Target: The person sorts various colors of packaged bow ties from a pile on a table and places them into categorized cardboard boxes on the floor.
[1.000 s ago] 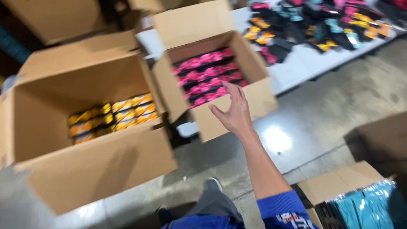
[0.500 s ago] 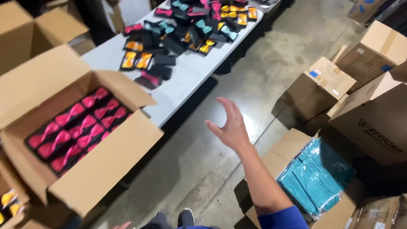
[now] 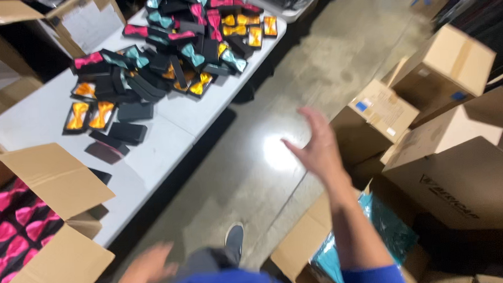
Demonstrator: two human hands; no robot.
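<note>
Right hand [image 3: 319, 149]: raised above the concrete floor [image 3: 294, 87], fingers spread and loose, palm empty, grasping nothing. It hangs over the gap between the white tabletop [image 3: 38, 121] and the stack of cardboard boxes [image 3: 434, 132] on the right. The forearm runs down to a blue sleeve [image 3: 367, 279] at the lower edge of the view.

Left hand [image 3: 149, 266]: low in the view, blurred, fingers extended; it appears empty, touching nothing. It sits near the open flap of the cardboard box of pink bow ties [image 3: 15, 228] at lower left.

Nearest to the right hand, just below the forearm, stands an open cardboard box of teal items [image 3: 394, 231], its flap folded outward; the contents are too blurred to name more closely.

On the tabletop lies a loose heap of boxed bow ties [image 3: 172, 48] in pink, teal, orange and yellow, in black cases, some lids shut. Two orange ones [image 3: 89, 116] lie side by side nearer the table's front, apart from the heap.

A grey shoe [image 3: 233, 237] shows on the floor between the two hands.
</note>
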